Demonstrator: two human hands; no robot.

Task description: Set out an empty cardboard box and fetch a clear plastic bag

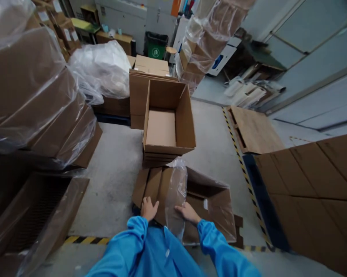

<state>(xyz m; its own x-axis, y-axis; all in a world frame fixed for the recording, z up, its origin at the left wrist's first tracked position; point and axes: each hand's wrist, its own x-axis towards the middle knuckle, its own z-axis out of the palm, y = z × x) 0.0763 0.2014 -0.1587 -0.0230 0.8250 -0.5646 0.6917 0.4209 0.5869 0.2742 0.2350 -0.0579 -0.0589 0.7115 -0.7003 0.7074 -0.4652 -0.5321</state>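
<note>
A stack of flat cardboard sheets [154,184] partly wrapped in clear plastic film [176,192] lies on the floor just in front of me. My left hand [148,209] rests flat on the near edge of the cardboard, fingers spread. My right hand [186,212] lies on the plastic film over the stack; whether it grips the film is unclear. Both sleeves are bright blue. Beyond the stack, an open empty cardboard box [167,119] stands upright on several flat sheets.
Plastic-wrapped carton stacks [37,96] stand at the left, flat cardboard [314,192] at the right on a blue pallet. A wooden pallet [254,129] lies by the yellow-black floor tape [239,154]. More boxes [150,67] and a green bin [156,46] stand behind.
</note>
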